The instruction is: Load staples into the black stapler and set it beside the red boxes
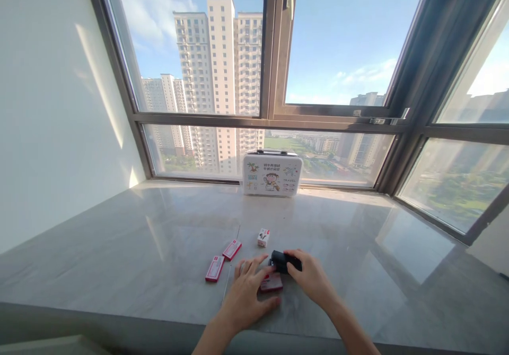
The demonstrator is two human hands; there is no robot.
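In the head view my right hand grips a black stapler from its right end, the thumb on the near side. My left hand is spread, its fingers stretched out. Its index fingertip is close to the stapler's left end; I cannot tell whether it touches. A flat red box lies between my hands, just on the near side of the stapler, partly covered by the left fingers. A small white box with red and black print sits beyond the stapler.
Two flat pink-and-white boxes, a nearer one and a farther one, lie left of my left hand. A white case with cartoon prints stands against the window at the back of the marble ledge. A wall bounds the left.
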